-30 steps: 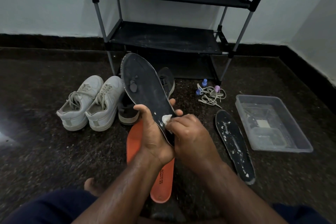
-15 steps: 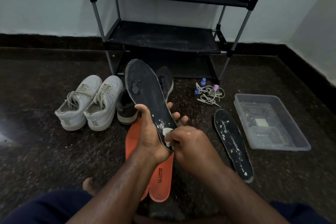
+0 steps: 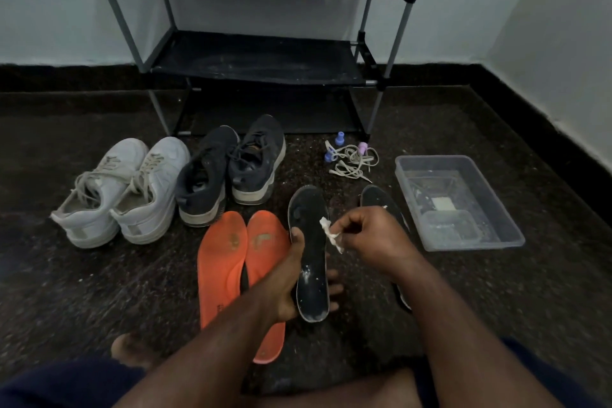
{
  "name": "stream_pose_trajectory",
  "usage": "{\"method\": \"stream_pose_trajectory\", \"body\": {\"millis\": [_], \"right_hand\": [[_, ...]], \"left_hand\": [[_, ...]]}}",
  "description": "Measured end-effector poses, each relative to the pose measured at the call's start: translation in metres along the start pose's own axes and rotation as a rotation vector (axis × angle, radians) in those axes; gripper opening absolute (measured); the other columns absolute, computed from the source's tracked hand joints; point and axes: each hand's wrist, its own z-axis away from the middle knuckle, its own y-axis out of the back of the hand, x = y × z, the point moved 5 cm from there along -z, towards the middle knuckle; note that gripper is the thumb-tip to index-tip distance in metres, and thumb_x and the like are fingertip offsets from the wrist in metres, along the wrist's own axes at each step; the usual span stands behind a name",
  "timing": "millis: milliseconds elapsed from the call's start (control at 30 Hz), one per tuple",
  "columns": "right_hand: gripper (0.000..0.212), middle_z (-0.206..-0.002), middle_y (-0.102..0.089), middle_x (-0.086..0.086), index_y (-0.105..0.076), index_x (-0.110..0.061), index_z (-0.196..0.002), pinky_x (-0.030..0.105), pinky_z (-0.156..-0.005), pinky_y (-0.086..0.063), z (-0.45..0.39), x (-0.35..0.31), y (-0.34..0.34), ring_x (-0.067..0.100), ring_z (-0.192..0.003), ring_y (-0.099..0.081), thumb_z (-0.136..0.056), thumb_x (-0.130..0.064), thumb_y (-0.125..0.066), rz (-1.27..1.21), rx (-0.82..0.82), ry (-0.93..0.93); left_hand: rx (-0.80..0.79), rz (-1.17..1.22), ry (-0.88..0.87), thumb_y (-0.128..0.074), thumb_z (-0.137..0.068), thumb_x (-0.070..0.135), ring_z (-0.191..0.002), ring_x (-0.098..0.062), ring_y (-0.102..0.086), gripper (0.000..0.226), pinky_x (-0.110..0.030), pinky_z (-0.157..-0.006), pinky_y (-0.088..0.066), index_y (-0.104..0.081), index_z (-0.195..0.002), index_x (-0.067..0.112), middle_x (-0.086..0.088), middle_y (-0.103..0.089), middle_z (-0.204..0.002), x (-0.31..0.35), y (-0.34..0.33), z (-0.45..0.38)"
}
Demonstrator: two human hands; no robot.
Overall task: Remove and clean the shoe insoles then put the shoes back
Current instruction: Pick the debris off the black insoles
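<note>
The black insole [image 3: 309,262] was held at centre by the left hand [image 3: 284,285], gripped along its long edges near the heel. A white wad [image 3: 331,235] was pinched in the right hand [image 3: 371,235] at its 3 o'clock. The insole was judged light, thin and floppy, best supported along its length.

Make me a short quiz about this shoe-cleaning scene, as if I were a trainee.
1. True or false: the left hand holds a black insole.
2. What does the right hand pinch? A) shoelace B) white wad C) brush
3. How many orange insoles lie on the floor?

Key: 1 true; 2 B; 3 two.
</note>
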Motion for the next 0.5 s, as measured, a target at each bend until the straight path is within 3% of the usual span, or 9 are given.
{"method": "stream_pose_trajectory", "body": {"millis": [133,233,367,433,500], "right_hand": [[0.014,-0.08,-0.071,-0.011,-0.074,-0.022,-0.086,0.022,-0.072,-0.054,-0.003,0.008,-0.004,0.002,-0.076,-0.066,-0.08,-0.009,-0.073,0.032,-0.016,-0.027],[0.02,-0.083,-0.07,-0.008,-0.071,-0.025,-0.091,0.03,-0.076,-0.057,-0.006,0.012,-0.011,0.007,-0.078,-0.067,-0.081,-0.008,-0.069,0.022,-0.053,-0.038],[0.029,-0.093,-0.065,-0.007,-0.061,-0.032,-0.111,0.038,-0.074,-0.061,-0.008,0.018,-0.018,0.013,-0.081,-0.068,-0.088,-0.014,-0.063,-0.04,-0.051,-0.084],[0.035,-0.1,-0.067,-0.007,-0.061,-0.026,-0.122,0.026,-0.076,-0.057,-0.008,0.018,-0.017,0.01,-0.086,-0.067,-0.09,-0.013,-0.062,0.01,-0.067,-0.075],[0.038,-0.111,-0.068,-0.008,-0.061,-0.025,-0.128,0.011,-0.072,-0.042,-0.006,0.017,-0.015,0.004,-0.093,-0.061,-0.091,-0.017,-0.061,0.113,-0.083,-0.062]], "left_hand": [[0.018,-0.023,-0.066,-0.046,-0.084,0.077,-0.084,-0.031,-0.07,0.08,-0.046,-0.079,-0.056,-0.063,-0.129,0.012,-0.015,-0.07,-0.097,0.0,0.007,-0.01],[0.05,-0.034,-0.132,-0.044,-0.091,0.071,-0.091,-0.026,-0.067,0.071,-0.041,-0.085,-0.055,-0.065,-0.128,0.013,-0.015,-0.069,-0.107,0.004,0.011,-0.011],[0.048,-0.02,-0.169,-0.043,-0.097,0.063,-0.089,-0.02,-0.069,0.066,-0.03,-0.071,-0.056,-0.065,-0.128,0.008,-0.012,-0.069,-0.11,0.009,0.013,-0.007],[0.047,-0.036,-0.158,-0.041,-0.099,0.06,-0.082,-0.019,-0.073,0.063,-0.029,-0.066,-0.058,-0.066,-0.124,0.008,-0.01,-0.075,-0.101,0.011,0.012,-0.002],[0.095,-0.132,-0.116,-0.04,-0.095,0.067,-0.091,-0.022,-0.073,0.067,-0.035,-0.079,-0.059,-0.065,-0.124,0.012,-0.009,-0.075,-0.105,0.014,0.015,0.007]]}}
